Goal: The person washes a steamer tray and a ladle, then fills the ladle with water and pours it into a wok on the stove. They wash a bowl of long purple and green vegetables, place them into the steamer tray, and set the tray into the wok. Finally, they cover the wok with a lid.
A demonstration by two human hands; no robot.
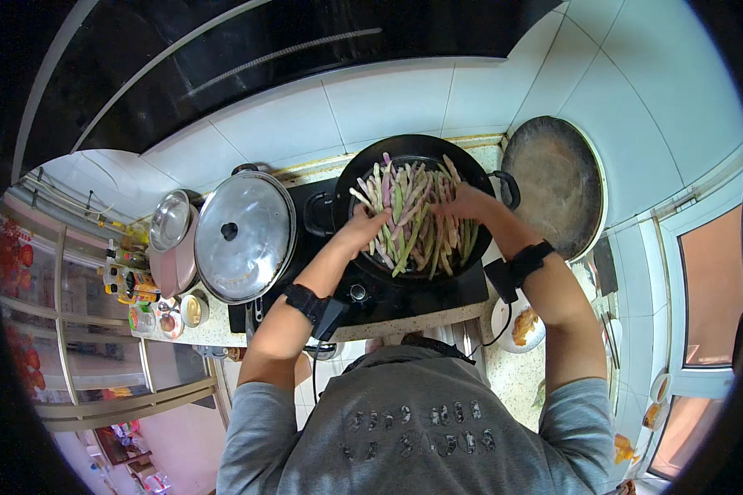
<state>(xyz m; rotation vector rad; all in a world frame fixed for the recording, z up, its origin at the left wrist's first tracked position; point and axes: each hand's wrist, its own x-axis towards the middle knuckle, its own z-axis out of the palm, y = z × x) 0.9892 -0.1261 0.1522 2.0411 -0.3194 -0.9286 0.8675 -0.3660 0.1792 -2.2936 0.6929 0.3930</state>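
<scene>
A heap of long green and purple bean pods (402, 216) lies in a wide black two-handled pan (353, 167) on the black stove (384, 297). At the left side of the heap is my left hand (366, 228), its thumb and fingers against the pods. My right hand (461, 203) reaches over the right part of the heap, fingers spread among the pods. Whether either hand grips any pods cannot be told, since the fingertips are partly hidden. Dark straps with small devices are on both forearms.
Left of the pan stands a lidded pan with a metal lid (244, 238). Beyond it are a metal bowl (169, 219), bottles (130, 278) and small bowls. A large round dark griddle (551, 185) leans at the right wall. A plate of food (517, 328) sits below my right forearm.
</scene>
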